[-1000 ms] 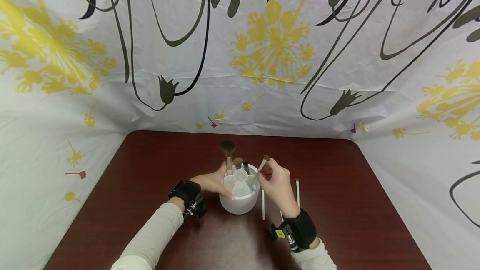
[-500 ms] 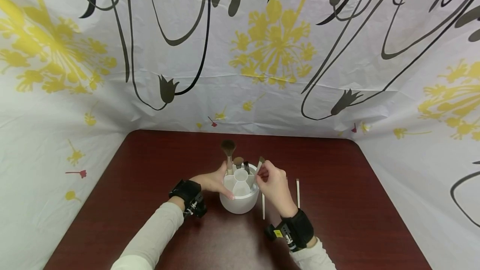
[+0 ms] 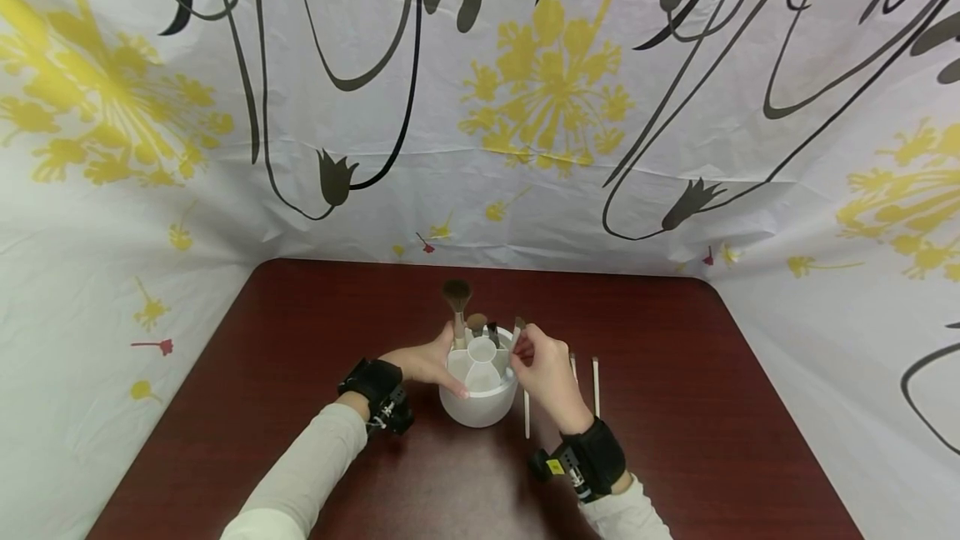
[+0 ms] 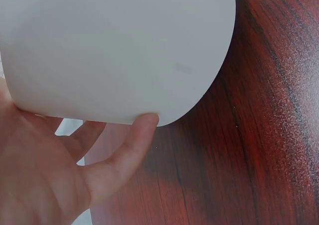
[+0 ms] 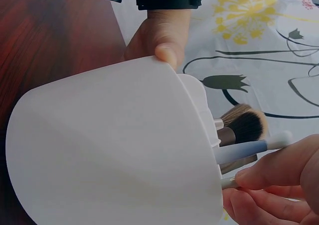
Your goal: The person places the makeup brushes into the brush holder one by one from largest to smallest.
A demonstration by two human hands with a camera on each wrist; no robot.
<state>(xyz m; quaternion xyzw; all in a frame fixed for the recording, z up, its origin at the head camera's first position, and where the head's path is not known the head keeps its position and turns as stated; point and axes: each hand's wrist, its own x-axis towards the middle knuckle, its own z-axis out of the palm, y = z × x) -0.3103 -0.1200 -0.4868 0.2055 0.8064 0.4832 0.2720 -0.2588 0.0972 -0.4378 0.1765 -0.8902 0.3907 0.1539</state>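
A white round brush holder with divided compartments stands upright on the table. Around its left side my left hand holds it, thumb against the wall. At the right rim my right hand pinches a makeup brush between thumb and fingertips, bristles up, its lower handle inside the right compartment. In the right wrist view the pinched handle is partly hidden by the fingers. A large fluffy brush, a rounder brush and a dark small brush stand in the back compartment.
Thin white-handled brushes lie on the dark red wooden table right of the holder: one near its base, one farther right, and another partly behind the right hand. A patterned white cloth hangs behind the table.
My right hand has moved slightly left and down, lowering the makeup brush deeper into the compartment and turning it more upright. My left hand and the holder stay put.
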